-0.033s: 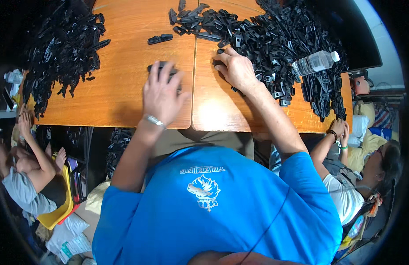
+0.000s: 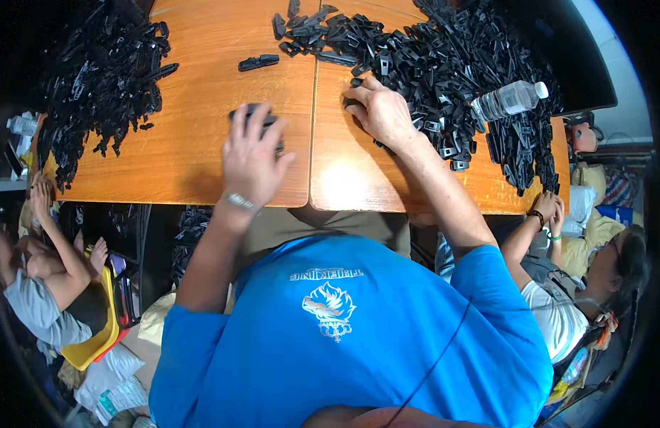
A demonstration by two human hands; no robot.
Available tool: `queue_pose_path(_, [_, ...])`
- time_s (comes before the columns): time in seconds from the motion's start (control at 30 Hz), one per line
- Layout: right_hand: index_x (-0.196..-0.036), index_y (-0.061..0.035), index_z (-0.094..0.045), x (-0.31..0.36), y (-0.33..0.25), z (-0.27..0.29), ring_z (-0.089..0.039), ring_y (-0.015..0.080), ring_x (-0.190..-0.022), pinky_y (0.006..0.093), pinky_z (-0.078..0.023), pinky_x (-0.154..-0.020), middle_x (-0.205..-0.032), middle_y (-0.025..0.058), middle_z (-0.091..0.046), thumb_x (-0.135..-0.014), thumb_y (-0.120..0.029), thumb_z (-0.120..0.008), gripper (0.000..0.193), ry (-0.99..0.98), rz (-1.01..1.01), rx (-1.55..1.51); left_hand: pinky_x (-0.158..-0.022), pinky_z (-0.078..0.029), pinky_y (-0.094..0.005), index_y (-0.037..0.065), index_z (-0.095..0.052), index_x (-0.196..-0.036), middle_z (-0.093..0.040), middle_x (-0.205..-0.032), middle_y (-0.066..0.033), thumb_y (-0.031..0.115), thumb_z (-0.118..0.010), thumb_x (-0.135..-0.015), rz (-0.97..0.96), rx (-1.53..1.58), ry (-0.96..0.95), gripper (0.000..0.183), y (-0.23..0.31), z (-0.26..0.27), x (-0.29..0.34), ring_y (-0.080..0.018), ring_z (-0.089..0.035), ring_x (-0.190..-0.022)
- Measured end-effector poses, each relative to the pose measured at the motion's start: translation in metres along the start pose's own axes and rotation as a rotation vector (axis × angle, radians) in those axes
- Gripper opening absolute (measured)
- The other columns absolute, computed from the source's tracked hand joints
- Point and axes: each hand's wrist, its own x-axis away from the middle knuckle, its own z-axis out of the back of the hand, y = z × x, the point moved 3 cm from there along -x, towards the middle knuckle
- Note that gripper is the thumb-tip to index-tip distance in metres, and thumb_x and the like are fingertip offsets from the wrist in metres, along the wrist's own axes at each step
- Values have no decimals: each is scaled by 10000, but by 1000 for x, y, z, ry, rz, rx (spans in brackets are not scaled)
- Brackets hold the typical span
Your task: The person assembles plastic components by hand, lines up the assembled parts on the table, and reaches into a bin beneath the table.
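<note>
My left hand, slightly blurred, hovers over or rests on black plastic pieces on the wooden table, its fingers spread and the thumb apart. They are partly covered by the hand, so contact is unclear. Above it lies one long black plastic clip-like piece. My right hand is curled at the left edge of a big heap of black plastic parts. Its fingertips and thumb close around a small black plastic piece, mostly hidden by the fingers.
Another heap of dark parts covers the table's left end. A clear plastic bottle with a white cap lies on the right heap. A seam splits the wooden table. People sit at both sides, one with hands at the table's right corner.
My left hand has shifted slightly left and toward me, with the black pieces under it showing a little differently. My right hand stays in place.
</note>
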Motion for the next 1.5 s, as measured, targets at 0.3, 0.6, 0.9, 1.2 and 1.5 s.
queue_pose_path(0.3, [-1155, -121, -776, 14, -9, 6, -753, 385, -911, 485, -617, -801, -1080, 171, -716, -916, -181, -774, 247, -64, 43, 8, -1215, -366, -530, 58, -778, -1199, -721, -1362, -130, 122, -792, -875, 123, -107, 186, 331, -83, 94, 150, -427, -550, -1401])
queue_pose_path(0.6, [-1210, -42, -662, 12, -28, 9, -743, 441, -871, 527, -607, -770, -1017, 265, -701, -953, -80, -619, 264, -262, 53, 98, -827, -563, -373, 44, -713, -1294, -724, -1018, -153, 115, -699, -1027, 76, 265, 276, 277, -62, 37, 5, -299, -708, -917])
queue_pose_path(0.9, [-1334, -32, -652, 25, -32, 10, -752, 429, -963, 496, -623, -825, -1153, 249, -686, -958, -22, -577, 384, -221, 105, 47, -848, -551, -500, 99, -720, -1203, -738, -1097, -145, 283, -691, -1038, 265, -28, 91, 249, -53, -15, -146, -374, -704, -1028])
queue_pose_path(1.2, [-1242, -62, -608, 16, -38, 14, -756, 403, -850, 501, -595, -719, -933, 167, -786, -949, -108, -761, 334, -184, 19, -72, -834, -530, -471, 47, -663, -1024, -679, -983, -150, 52, -779, -903, -92, 158, 116, 167, -39, -7, -65, -381, -664, -977])
queue_pose_path(1.5, [-1103, -87, -810, -22, -59, -26, -748, 300, -901, 404, -588, -745, -1008, 94, -741, -846, -127, -882, 270, 194, 114, -337, -868, -532, -429, 20, -720, -1031, -693, -1005, -128, 16, -822, -851, -79, 329, 188, 207, -49, -16, -45, -334, -661, -984])
